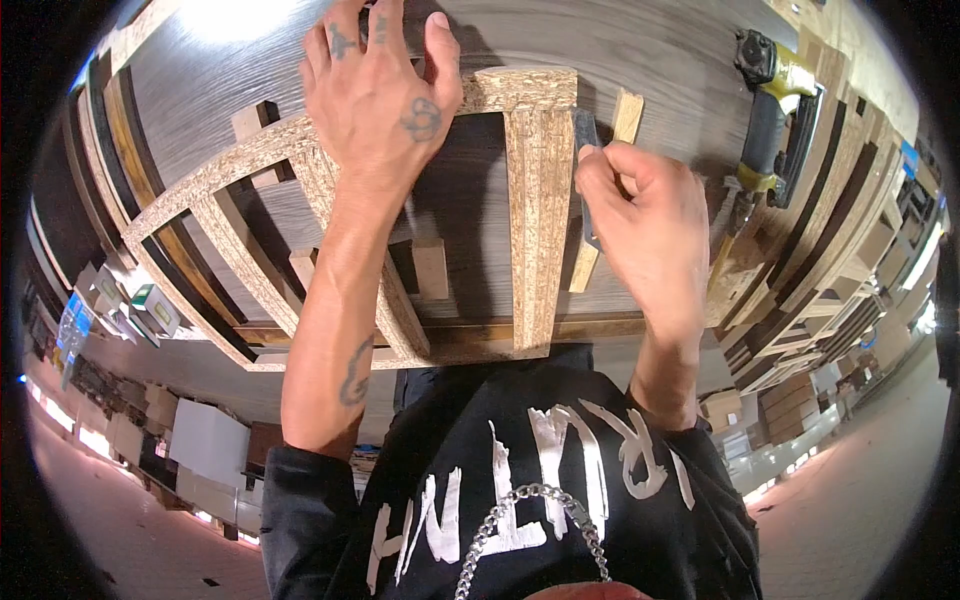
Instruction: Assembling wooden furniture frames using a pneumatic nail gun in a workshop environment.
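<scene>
A curved frame of bare particle board [540, 210] with several crosspieces lies in front of me on a grey wood-grain surface. Over its far rail reaches my left hand [385, 100], palm down, with the thumb apart and the fingers stretched forward; their tips run out at the upper edge. My right hand [648, 205] is closed at the frame's right end, thumb and forefinger pinching a flat dark grey strip [584, 128]. That strip stands along the outer side of the end piece, and the hand hides part of it. Past it lies a narrow wooden batten [627, 118].
A yellow and black power nailer [770, 120] lies at the right. Small wooden blocks [431, 268] sit within and beside the frame. Long boards are stacked at the left [130, 140] and right [820, 220]. Cardboard boxes [790, 400] stand farther off.
</scene>
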A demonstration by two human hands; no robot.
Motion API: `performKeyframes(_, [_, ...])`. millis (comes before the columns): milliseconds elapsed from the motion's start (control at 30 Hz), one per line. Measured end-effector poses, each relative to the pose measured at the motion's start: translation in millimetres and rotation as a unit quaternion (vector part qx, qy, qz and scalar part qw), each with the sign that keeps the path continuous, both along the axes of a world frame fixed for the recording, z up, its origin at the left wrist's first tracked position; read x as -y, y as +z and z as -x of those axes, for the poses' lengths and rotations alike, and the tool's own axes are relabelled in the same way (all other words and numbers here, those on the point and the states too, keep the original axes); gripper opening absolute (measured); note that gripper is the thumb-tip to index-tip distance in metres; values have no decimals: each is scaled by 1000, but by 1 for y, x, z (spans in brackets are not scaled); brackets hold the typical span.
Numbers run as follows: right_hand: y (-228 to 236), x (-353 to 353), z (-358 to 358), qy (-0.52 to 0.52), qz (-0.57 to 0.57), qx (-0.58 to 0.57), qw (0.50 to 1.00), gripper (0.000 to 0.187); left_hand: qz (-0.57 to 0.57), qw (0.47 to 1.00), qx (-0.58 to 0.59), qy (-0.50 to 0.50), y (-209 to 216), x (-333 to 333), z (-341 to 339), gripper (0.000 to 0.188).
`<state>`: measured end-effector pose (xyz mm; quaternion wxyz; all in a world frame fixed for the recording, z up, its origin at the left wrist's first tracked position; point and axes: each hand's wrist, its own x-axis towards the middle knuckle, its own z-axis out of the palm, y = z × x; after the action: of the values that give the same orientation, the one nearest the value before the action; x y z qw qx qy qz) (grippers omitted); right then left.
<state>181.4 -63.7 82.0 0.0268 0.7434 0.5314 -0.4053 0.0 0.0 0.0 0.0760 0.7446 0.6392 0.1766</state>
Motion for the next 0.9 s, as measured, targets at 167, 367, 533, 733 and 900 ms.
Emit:
performKeyframes(167, [-6,8,2,7,-135,-32,990,27,-18,1000,-12,-15,2,-1,0,31])
performKeyframes(367, [0,2,4,-7,-118,-78,990,31,-13,1000,-15,-1,-1,-1,3,33])
performKeyframes(533, [-1,1,1,-30,-102,-81,991,28,-6,1000,-3,8,-3,-1,2,34])
performKeyframes(733, [-8,3,-5,-17,-139,-111,984,25,-18,1000,3,10,-6,-2,1,33])
performKeyframes(900, [-2,-1,-1,13,-142,-81,986,23,-12,1000,10,10,-7,-2,2,33])
